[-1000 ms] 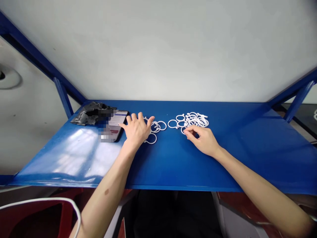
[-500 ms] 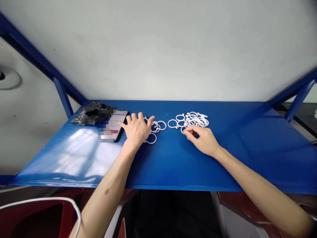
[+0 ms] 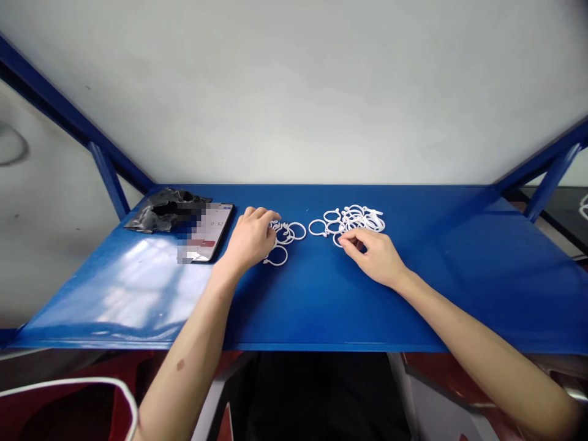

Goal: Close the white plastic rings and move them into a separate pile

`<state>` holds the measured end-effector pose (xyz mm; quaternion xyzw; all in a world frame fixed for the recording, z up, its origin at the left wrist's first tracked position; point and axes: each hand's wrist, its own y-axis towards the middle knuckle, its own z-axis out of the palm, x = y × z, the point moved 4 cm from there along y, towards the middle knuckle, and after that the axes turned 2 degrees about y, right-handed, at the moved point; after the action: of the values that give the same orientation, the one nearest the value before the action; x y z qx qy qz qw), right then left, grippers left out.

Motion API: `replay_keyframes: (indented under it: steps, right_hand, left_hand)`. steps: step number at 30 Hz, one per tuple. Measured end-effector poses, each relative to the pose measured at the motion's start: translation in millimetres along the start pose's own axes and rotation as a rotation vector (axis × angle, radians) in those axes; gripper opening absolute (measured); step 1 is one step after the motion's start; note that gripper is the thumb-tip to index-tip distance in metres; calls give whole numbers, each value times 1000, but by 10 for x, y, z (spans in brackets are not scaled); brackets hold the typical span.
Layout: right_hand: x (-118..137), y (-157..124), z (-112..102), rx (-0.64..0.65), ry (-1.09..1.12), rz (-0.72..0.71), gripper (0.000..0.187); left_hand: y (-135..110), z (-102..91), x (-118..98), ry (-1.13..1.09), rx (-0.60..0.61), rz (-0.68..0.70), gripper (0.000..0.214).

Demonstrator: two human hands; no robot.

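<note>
Blue worktop (image 3: 303,306): left cluster of white rings (image 3: 285,236) set apart, right cluster (image 3: 356,219) still heaped. Right hand (image 3: 374,254) appears to pinch one ring (image 3: 334,240) at right cluster's near edge; left hand (image 3: 250,239) curls nearby, grip uncertain.

A glossy blue rectangular tabletop (image 3: 303,312) carries everything. Just beyond the pinch of the right hand (image 3: 375,258) lies a heap of thin, round white plastic rings (image 3: 356,225), overlapping, a few straying toward the left hand (image 3: 250,241); the nearest ring touches that pinch. Beside the left hand, partly hidden by it, lies a smaller white ring cluster (image 3: 285,234), apart from the heap. Left of that hand rests a black-edged rectangular phone (image 3: 212,233), partly blurred; farther left, a crumpled black plastic bag (image 3: 158,212).
</note>
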<state>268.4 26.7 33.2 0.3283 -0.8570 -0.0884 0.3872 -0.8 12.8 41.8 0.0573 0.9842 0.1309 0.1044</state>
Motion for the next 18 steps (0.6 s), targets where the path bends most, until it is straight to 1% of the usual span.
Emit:
replay_keyframes:
  steps: [3,5,7,10,14,18]
  right_hand:
    - [-14,14,3,10,-117,-18,17]
    - [-18,24,12,18,-169,-34,15]
    - [-13,29,29,23,-195,-58,13]
    - [0,28,57,22,-208,-86,12]
    - [-1,23,57,-9,-211,-85,14]
    - [-50,29,-31,-120,-203,-23,32]
  left_hand:
    - [-33,43,-109,-48,-35,150,24]
    - [-51,100,-224,-37,-58,242,24]
    - [-58,167,-325,-8,-58,303,19]
    - [-52,236,-395,-1,-49,334,14]
    - [-54,256,-383,-18,-60,345,13]
    - [-61,242,-358,-13,-83,358,14]
